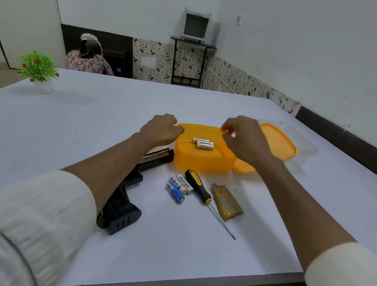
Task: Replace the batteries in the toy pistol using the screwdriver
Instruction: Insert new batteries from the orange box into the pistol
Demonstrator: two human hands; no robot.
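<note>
Left hand [161, 129] fingers curled at orange box [202, 159] rim; right hand [244, 138] fingers curled, contents unclear.

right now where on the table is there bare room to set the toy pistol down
Bare table lies between the screwdriver tip and the near edge, and between the potted plant and the left hand. It is crowded around the orange box, loose batteries and battery cover.
</note>
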